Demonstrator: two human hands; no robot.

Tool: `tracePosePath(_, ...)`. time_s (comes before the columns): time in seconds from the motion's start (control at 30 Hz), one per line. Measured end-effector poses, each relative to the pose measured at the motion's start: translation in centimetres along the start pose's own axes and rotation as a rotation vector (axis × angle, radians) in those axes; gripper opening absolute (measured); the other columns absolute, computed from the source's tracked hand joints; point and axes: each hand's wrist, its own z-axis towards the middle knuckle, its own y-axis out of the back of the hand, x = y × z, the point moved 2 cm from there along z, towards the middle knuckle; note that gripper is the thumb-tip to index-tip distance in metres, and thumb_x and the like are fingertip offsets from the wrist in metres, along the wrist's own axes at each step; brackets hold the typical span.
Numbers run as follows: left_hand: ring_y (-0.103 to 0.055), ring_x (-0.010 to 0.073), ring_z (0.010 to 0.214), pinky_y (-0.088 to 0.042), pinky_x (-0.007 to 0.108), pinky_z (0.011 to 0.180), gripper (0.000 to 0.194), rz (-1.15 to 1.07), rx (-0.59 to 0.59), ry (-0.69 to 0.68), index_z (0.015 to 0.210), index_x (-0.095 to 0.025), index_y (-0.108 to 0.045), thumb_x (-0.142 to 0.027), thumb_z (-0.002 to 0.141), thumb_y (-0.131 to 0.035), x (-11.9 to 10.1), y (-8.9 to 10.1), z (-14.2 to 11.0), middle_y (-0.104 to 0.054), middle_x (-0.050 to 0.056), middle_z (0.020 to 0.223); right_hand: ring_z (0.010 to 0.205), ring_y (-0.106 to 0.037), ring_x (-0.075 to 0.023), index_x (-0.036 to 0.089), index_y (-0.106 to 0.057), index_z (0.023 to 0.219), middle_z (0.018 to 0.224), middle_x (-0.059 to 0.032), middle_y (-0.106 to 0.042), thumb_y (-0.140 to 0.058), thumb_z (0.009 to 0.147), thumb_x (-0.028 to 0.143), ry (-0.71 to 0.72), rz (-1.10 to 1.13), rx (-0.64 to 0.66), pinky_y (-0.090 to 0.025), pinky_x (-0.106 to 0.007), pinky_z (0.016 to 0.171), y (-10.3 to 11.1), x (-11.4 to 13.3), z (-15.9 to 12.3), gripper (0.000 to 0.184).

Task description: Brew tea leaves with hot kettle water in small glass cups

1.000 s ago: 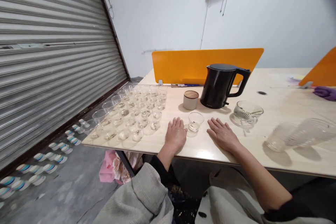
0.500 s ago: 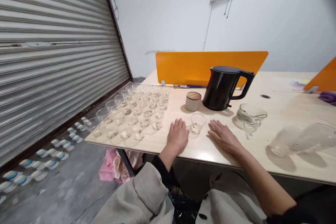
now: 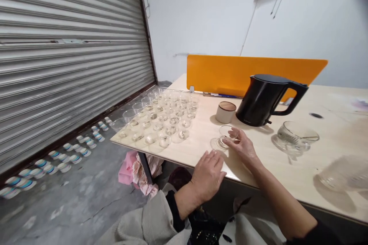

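Note:
My right hand (image 3: 241, 146) has its thumb and fingers closed around the side of a small clear cup (image 3: 225, 133). Whether the cup's base touches the table is hard to tell. At the table's front edge, my left hand (image 3: 209, 174) is open, palm down, fingers stretched out, holding nothing. Just behind the cup stands a pale canister (image 3: 225, 115) with a wooden lid. A black electric kettle (image 3: 263, 101) is to its right. Farther right, a ribbed glass cup (image 3: 297, 134) with something thin inside sits on a clear saucer (image 3: 283, 145).
Several rows of small clear cups (image 3: 165, 141) with dark bits in them fill the table's left end. An orange divider (image 3: 218, 74) stands behind. A clear ribbed vessel (image 3: 345, 176) lies at right. White tubs (image 3: 63, 167) line the floor by the shutter (image 3: 71, 84).
My right hand has risen off the tabletop and closed on the small clear cup. My left hand has drawn back toward the table's edge. The view has turned a little left.

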Motion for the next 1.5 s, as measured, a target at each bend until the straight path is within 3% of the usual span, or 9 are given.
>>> tracePosePath(0.17, -0.052, 0.0255, 0.140, -0.037, 0.040, 0.123, 0.035, -0.042, -0.021, -0.350, 0.132, -0.011, -0.061, -0.029, 0.106, -0.046, -1.3, 1.5, -2.0, -0.064, 0.012, 0.142, 0.114, -0.068, -0.0316, 0.023, -0.060, 0.124, 0.121, -0.0130, -0.073, -0.082, 0.073, 0.054, 0.097, 0.018, 0.074, -0.056, -0.047, 0.087, -1.9, 3.1, -0.6, 0.064)
tracePosePath(0.3, -0.051, 0.0260, 0.139, -0.035, 0.043, 0.122, 0.027, -0.005, -0.011, -0.484, 0.121, -0.013, -0.068, -0.023, 0.103, -0.051, -1.3, 1.9, -2.7, -0.063, 0.012, 0.143, 0.115, -0.068, -0.0299, 0.024, -0.059, 0.122, 0.123, -0.0115, -0.072, -0.083, 0.073, 0.048, 0.142, 0.050, 0.236, -0.055, -0.044, 0.086, -5.4, 6.3, -1.7, 0.060)
tracePosePath(0.47, -0.052, 0.0245, 0.136, -0.038, 0.042, 0.121, 0.018, -0.012, 0.021, -0.505, 0.110, -0.016, -0.073, -0.021, 0.099, -0.059, -0.5, 2.0, -3.2, -0.070, 0.011, 0.130, 0.121, -0.066, -0.0302, 0.024, -0.058, 0.120, 0.125, -0.0123, -0.071, -0.084, 0.070, 0.045, 0.080, 0.126, 0.418, -0.055, -0.042, 0.087, -10.2, 8.0, -2.9, 0.060)
tracePosePath(0.6, -0.055, 0.0256, 0.132, -0.039, 0.040, 0.120, 0.022, -0.043, 0.051, -0.503, 0.115, -0.014, -0.073, -0.020, 0.097, -0.060, -0.1, 1.7, -3.5, -0.072, 0.011, 0.126, 0.122, -0.064, -0.0284, 0.024, -0.058, 0.118, 0.128, -0.0107, -0.068, -0.083, 0.071, 0.045, 0.072, 0.166, 0.451, -0.057, -0.042, 0.090, -12.5, 8.2, -3.5, 0.058)
tracePosePath(0.97, -0.055, 0.0260, 0.136, -0.036, 0.039, 0.122, 0.025, -0.089, 0.095, -0.482, 0.122, -0.014, -0.069, -0.019, 0.102, -0.056, 0.0, 0.9, -3.5, -0.072, 0.009, 0.130, 0.109, -0.064, -0.0236, 0.024, -0.059, 0.103, 0.117, -0.0058, -0.065, -0.083, 0.068, 0.044, 0.045, 0.224, 0.459, -0.061, -0.040, 0.089, -14.0, 8.5, -3.7, 0.047)
tracePosePath(1.17, -0.055, 0.0261, 0.137, -0.041, 0.040, 0.119, 0.022, -0.134, 0.117, -0.440, 0.117, -0.020, -0.071, -0.018, 0.099, -0.058, 0.0, 1.2, -3.5, -0.071, 0.007, 0.131, 0.112, -0.064, -0.0238, 0.025, -0.058, 0.104, 0.117, -0.0052, -0.066, -0.081, 0.070, 0.037, 0.078, 0.186, 0.484, -0.059, -0.043, 0.094, -13.4, 8.4, -3.8, 0.043)
tracePosePath(1.27, -0.052, 0.0255, 0.140, -0.036, 0.039, 0.123, 0.021, -0.157, 0.097, -0.451, 0.116, -0.016, -0.070, -0.019, 0.098, -0.061, 0.0, 0.9, -3.4, -0.072, 0.009, 0.130, 0.118, -0.065, -0.0278, 0.024, -0.059, 0.117, 0.127, -0.0106, -0.066, -0.081, 0.071, 0.037, 0.067, 0.140, 0.425, -0.058, -0.048, 0.097, -11.4, 8.1, -4.5, 0.052)
tracePosePath(1.37, -0.053, 0.0265, 0.139, -0.037, 0.040, 0.123, 0.021, -0.180, 0.069, -0.453, 0.115, -0.014, -0.069, -0.023, 0.097, -0.063, -0.1, 0.6, -3.3, -0.072, 0.010, 0.127, 0.118, -0.067, -0.0281, 0.025, -0.060, 0.125, 0.130, -0.0124, -0.068, -0.075, 0.081, 0.039, 0.102, 0.062, 0.340, -0.059, -0.048, 0.097, -7.4, 8.0, -6.2, 0.049)
tracePosePath(1.5, -0.054, 0.0263, 0.138, -0.044, 0.043, 0.116, 0.028, -0.248, 0.040, -0.414, 0.123, -0.019, -0.064, -0.023, 0.096, -0.064, -0.4, 1.0, -2.9, -0.066, 0.010, 0.140, 0.105, -0.073, -0.0262, 0.026, -0.067, 0.121, 0.121, -0.0095, -0.074, -0.069, 0.089, 0.042, 0.108, -0.087, 0.197, -0.063, -0.043, 0.086, 0.8, 8.0, -9.0, 0.035)
